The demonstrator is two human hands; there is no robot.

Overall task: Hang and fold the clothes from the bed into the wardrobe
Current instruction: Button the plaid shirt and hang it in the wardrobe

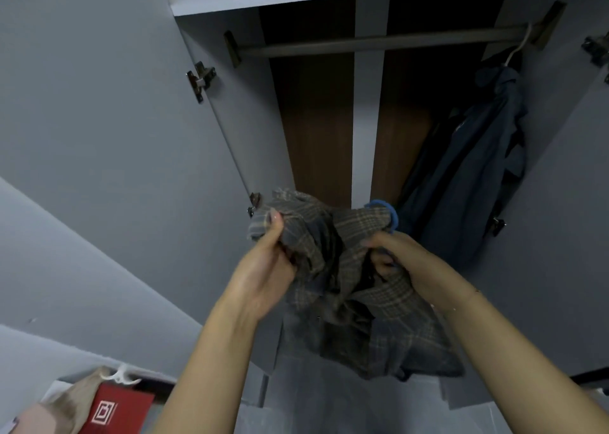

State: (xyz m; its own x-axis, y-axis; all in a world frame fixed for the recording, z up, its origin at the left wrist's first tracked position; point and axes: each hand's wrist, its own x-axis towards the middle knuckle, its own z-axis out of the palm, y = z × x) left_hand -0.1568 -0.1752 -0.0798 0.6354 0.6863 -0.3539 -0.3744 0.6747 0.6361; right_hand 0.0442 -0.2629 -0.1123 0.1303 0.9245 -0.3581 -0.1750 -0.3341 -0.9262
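Facing an open grey wardrobe (211, 143) with brown back panels; both doors swung wide. One metal rail (379, 43) runs high above the hands. One dark blue garment (471, 170) hangs on one white hanger (519, 46), up and right of the right hand. One plaid shirt (349, 285), bunched, held between both hands before the opening. Left hand (267, 268) pinches a fold by thumb. Right hand (405, 262) grips cloth, fingers curled. Blue hanger tip (384, 206) protrudes just above right hand. One red box (115, 410) low left of left forearm.
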